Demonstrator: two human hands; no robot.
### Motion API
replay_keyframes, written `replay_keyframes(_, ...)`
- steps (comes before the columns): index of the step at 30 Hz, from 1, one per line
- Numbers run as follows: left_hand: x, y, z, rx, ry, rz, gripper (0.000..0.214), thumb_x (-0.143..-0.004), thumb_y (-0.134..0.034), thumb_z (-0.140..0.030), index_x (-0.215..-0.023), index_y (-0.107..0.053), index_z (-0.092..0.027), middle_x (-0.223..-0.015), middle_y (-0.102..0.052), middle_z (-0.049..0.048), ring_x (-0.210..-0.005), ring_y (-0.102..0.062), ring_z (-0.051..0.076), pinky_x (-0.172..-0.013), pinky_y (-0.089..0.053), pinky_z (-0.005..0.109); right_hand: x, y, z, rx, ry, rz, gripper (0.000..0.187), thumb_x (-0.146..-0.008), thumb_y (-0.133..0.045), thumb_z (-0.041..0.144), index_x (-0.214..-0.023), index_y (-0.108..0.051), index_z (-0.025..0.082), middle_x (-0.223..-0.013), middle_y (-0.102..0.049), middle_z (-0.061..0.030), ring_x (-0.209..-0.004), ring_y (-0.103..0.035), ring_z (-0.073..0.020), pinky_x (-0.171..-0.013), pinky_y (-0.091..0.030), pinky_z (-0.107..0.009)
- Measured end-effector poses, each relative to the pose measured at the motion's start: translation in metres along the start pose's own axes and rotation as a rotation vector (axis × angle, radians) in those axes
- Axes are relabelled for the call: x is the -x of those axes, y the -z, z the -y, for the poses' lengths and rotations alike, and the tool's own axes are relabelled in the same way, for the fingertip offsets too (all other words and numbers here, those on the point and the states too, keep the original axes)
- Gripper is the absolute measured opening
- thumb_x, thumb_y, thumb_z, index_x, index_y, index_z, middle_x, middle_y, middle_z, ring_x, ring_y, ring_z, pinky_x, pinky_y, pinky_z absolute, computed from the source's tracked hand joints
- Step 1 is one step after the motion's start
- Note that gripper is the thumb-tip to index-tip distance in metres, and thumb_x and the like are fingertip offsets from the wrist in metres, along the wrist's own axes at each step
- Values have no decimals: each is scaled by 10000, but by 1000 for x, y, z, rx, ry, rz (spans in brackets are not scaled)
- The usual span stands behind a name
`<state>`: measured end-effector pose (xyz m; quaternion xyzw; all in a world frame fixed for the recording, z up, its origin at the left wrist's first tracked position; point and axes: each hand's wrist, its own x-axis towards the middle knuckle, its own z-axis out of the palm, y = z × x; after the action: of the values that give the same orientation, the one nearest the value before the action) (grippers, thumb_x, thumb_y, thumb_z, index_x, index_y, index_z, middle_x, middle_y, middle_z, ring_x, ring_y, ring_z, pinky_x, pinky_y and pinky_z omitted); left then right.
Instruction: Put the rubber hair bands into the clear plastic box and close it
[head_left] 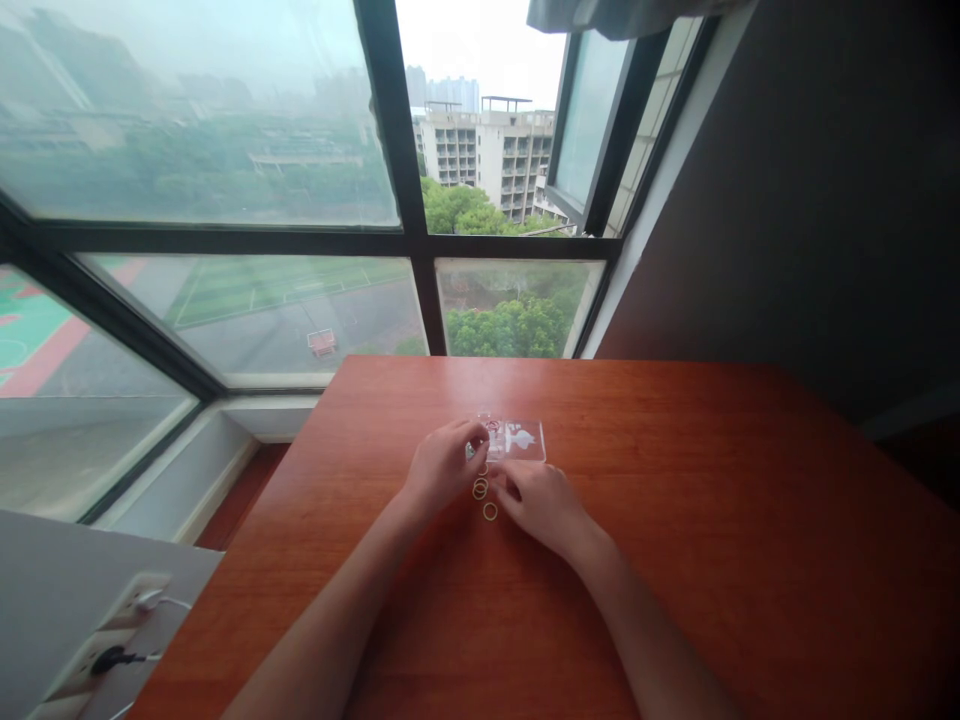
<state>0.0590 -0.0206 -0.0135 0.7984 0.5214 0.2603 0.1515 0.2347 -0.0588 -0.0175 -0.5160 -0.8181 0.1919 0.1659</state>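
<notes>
On the wooden table lies a flat, clear plastic piece with a white figure printed on it. My left hand is at its left end, thumb and fingers curled together; anything between the fingertips is too small to tell. My right hand rests just in front of the clear piece, its fingers bent in a pinch beside several small pale yellow rings. One ring lies apart, nearer to me. Whether the right fingertips hold a ring is not visible.
The reddish-brown wooden table reaches up to a window with dark frames; one pane stands open. At the lower left, plugs sit in wall sockets beside the table edge. A dark wall rises on the right.
</notes>
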Motion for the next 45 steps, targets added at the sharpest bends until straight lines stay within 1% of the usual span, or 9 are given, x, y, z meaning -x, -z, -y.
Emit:
replay_keyframes(4, -1, 4, 3, -1, -1, -9, 123, -805, -532, -178, -847, -643, -210, -823, -663, 7, -708, -559, 134, -646, -392, 221, 0, -6, 6, 56, 44, 57, 167, -919, -469, 276, -946, -632, 254, -838, -711, 7, -765, -644, -152, -612, -299, -243)
replay_keyframes(12, -2, 10, 5, -11, 3, -35, 111, -809, -543, -178, -834, -646, -209, -793, -667, -5, -682, -563, 128, -616, -382, 219, 0, -12, 4, 37, -21, 72, 134, -898, -507, 287, -927, -632, 248, -862, -717, -3, -783, -648, -159, -627, -313, -237)
replay_keyframes(18, -2, 11, 3, 13, -14, -30, 111, -799, -550, -156, -831, -647, -201, -788, -663, -8, -668, -551, 117, -613, -378, 213, 0, -7, -2, -23, -59, 18, 88, -877, -536, 268, -840, -610, 236, -793, -702, 12, -728, -623, -141, -615, -304, -229)
replay_keyframes(22, -2, 10, 0, 84, -33, -4, 107, -800, -552, -151, -829, -649, -188, -777, -659, -4, -648, -535, 105, -606, -377, 204, -1, -4, -5, -66, -92, -62, 86, -870, -546, 270, -842, -617, 234, -738, -682, 19, -678, -600, -136, -605, -301, -227)
replay_keyframes(26, -1, 9, -4, 193, -42, 72, 99, -826, -552, -196, -822, -649, -175, -745, -639, -6, -629, -515, 97, -580, -371, 192, -3, -3, -9, -118, -98, -166, 111, -879, -529, 284, -884, -628, 235, -718, -665, 18, -670, -595, -136, -626, -329, -220)
replay_keyframes(29, 0, 8, -7, 271, -48, 154, 118, -841, -561, -239, -820, -654, -170, -709, -629, -11, -615, -510, 93, -570, -371, 185, -4, -4, -11, -139, -118, -221, 119, -869, -528, 286, -887, -632, 233, -679, -647, 19, -631, -580, -134, -620, -340, -217)
replay_keyframes(32, 0, 6, -9, 319, -48, 192, 146, -844, -571, -268, -800, -659, -160, -681, -622, -4, -617, -521, 96, -564, -374, 184, -4, -4, -11, -155, -124, -261, 114, -859, -532, 285, -876, -630, 229, -668, -644, 19, -604, -566, -131, -604, -340, -215)
replay_keyframes(39, 0, 3, -7, 309, -35, 173, 107, -821, -557, -197, -775, -647, -160, -662, -609, -10, -606, -516, 94, -559, -364, 184, -3, -2, -9, -183, -110, -290, 116, -852, -535, 280, -872, -633, 222, -645, -633, 21, -588, -558, -129, -585, -334, -215)
replay_keyframes(45, 1, 3, -7, 237, -69, 142, 96, -804, -547, -170, -777, -639, -169, -691, -610, -8, -630, -513, 101, -573, -363, 191, -3, -3, -12, -178, -130, -261, 130, -849, -530, 267, -893, -645, 224, -655, -641, 16, -603, -572, -135, -600, -353, -215)
